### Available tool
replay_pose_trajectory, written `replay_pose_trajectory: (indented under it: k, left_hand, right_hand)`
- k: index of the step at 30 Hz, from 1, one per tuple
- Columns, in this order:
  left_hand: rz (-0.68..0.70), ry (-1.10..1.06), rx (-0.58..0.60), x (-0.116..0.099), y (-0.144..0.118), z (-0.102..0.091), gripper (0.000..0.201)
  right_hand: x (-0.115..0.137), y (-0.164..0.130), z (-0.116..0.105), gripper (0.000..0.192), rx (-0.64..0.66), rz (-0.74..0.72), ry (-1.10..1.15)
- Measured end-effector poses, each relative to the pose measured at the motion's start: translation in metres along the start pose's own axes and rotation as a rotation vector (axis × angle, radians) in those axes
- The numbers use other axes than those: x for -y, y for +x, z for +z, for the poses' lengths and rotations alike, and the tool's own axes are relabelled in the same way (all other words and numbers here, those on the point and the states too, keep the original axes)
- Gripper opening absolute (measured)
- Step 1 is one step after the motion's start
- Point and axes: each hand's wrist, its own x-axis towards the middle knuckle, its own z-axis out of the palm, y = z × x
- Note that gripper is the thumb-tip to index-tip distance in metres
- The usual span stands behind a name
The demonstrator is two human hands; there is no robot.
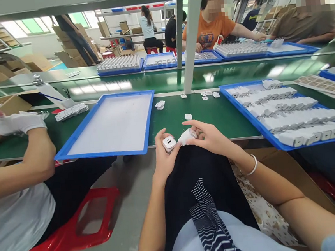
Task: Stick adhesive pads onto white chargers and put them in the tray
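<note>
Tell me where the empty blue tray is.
In the head view, the empty blue tray lies on the green table, left of the left hand, beside a gloved co-worker.

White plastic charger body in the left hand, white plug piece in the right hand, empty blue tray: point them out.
white plastic charger body (169, 143), head view, its top face.
white plug piece (187, 136), head view, its middle.
empty blue tray (82, 126), head view, left rim.

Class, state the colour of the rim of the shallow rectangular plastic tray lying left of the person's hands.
Blue rim, pale grey floor; head view.
</note>
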Motion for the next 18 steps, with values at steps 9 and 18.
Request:
replay_pose_trajectory:
  k: [9, 18]
  left_hand:
    - [-0.201, -0.174, -0.033, 0.004, -0.019, -0.010, 0.038]
    - [-0.189, -0.207, 0.003, 0.021, -0.005, -0.010, 0.029]
  right_hand:
    - [-0.009, 0.012, 0.031, 0.046, 0.072, 0.374, 0.490]
    - [-0.014, 0.020, 0.041, 0.040, -0.132, 0.397, 0.545]
